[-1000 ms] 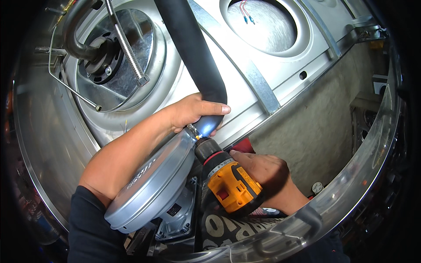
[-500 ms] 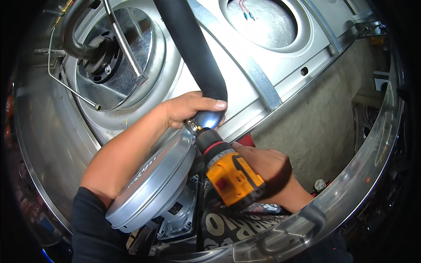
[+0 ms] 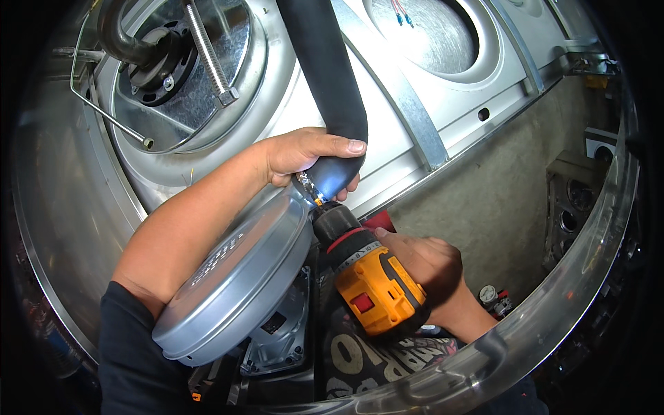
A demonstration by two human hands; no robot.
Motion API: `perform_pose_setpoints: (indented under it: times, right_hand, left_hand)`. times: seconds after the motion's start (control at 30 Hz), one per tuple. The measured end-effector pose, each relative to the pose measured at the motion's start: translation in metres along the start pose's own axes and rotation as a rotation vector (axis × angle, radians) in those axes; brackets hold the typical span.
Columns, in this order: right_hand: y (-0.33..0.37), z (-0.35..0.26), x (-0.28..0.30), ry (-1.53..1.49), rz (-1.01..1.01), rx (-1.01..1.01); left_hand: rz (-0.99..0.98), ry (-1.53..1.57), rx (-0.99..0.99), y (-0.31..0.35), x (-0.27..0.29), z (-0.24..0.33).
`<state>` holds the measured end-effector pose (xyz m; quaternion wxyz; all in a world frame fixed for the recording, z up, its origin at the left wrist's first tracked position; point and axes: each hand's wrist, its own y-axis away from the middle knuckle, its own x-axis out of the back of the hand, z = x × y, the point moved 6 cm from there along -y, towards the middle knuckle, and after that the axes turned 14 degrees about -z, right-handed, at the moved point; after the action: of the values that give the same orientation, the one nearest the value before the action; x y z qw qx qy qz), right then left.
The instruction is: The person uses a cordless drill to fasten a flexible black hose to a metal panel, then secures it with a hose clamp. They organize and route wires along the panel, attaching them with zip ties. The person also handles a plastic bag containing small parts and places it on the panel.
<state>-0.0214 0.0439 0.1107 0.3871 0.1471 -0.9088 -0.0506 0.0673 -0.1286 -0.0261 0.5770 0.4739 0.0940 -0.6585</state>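
Observation:
My left hand [image 3: 304, 153] is wrapped round the bend of a thick black hose [image 3: 321, 76], thumb across its front. Low on the hose, beside my fingers, sits a metal hose clamp [image 3: 304, 182]. My right hand [image 3: 423, 263] grips a yellow and black cordless drill [image 3: 379, 294], its handle mostly hidden behind the body. The drill's chuck points up and left, and its bit tip meets the clamp area, lit by a bluish light on the hose. Under the hose end is a round grey metal housing [image 3: 235, 277], tilted beneath my left forearm.
A shiny metal panel has a round opening [image 3: 443, 34] with thin wires at the upper right. A threaded rod [image 3: 207, 52] and a bent pipe [image 3: 114, 34] stand at the upper left. A curved metal rim [image 3: 553, 332] runs along the near right. Beyond lies a concrete floor [image 3: 463, 207].
The whole view has shifted slightly. My left hand still holds the hose and my right hand still holds the drill at the clamp; the drill looks slightly turned.

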Motion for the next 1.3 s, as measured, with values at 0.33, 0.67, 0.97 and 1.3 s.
perform_pose_setpoints:
  times: [0.33,0.67,0.97,1.3]
  right_hand:
    - [-0.008,-0.001,0.013,-0.012,-0.098,-0.054]
    - [-0.021,-0.009,0.034,0.381,-0.066,0.118]
    - [-0.026,-0.011,0.046,0.397,-0.093,0.143]
    - [-0.034,-0.011,0.050,0.357,-0.182,0.069]
  left_hand:
    - [0.069,-0.071,0.008,0.002,-0.002,0.004]
    - [0.058,0.008,-0.004,0.004,-0.009,0.006]
    - [0.037,-0.028,0.003,0.002,-0.005,0.002]
    - [0.065,-0.022,-0.001,0.003,-0.006,0.003]
